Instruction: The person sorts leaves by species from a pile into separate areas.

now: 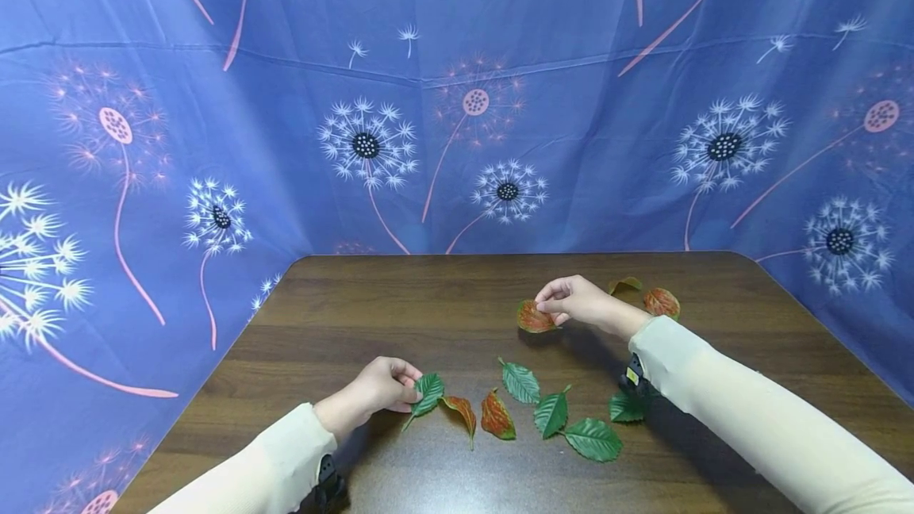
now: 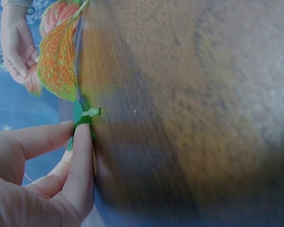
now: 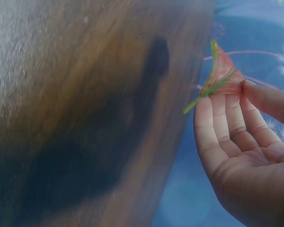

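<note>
Cream sleeves (image 1: 757, 411), two, extended over the wooden table (image 1: 343, 300); open wood spread between left hand (image 1: 378, 389) and far edge. Green leaves (image 1: 594, 440), five: one was pinched between thumb and fingers, left of table centre. Red-orange leaves (image 1: 497, 416), four: one was pinched by right hand (image 1: 577, 304), nearer the far edge. Curled olive leaf (image 1: 625, 284), one: lay far right.

Both hands (image 1: 373, 393) (image 1: 581, 304) apart, seemingly in pinches
</note>
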Motion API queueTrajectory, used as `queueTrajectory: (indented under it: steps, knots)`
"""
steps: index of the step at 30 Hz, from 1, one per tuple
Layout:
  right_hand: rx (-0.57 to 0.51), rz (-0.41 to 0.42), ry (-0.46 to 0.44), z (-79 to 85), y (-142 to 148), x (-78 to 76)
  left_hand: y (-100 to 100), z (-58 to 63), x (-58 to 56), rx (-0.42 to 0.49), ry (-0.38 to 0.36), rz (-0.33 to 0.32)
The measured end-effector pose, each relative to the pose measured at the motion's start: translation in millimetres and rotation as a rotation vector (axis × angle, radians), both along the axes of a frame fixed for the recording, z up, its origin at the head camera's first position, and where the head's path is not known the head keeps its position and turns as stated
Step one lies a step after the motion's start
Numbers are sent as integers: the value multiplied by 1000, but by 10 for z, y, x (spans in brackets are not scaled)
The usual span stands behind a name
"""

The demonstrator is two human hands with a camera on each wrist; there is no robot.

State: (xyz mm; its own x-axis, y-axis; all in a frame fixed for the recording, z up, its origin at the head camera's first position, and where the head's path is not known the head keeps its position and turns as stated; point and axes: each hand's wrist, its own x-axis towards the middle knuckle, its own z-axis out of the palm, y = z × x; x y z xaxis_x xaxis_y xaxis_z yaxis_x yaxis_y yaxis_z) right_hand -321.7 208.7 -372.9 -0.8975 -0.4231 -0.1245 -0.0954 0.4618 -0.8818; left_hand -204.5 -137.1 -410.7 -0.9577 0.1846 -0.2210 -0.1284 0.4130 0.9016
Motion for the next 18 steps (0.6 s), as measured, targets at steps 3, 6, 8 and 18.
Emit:
queueTrajectory:
  steps: [3,6,8,18]
  knots:
    - [-6,-15,-1,27,69,-12,-6,2,-4,-2,1,3]
    - [-9,-31,-7,36,147,-25,-11,5,-6,-4,-2,5]
    - [-9,-46,-7,39,195,-30,-18,7,-1,-4,-6,9]
    - [28,-84,28,97,482,-76,-20,0,-2,7,-18,8]
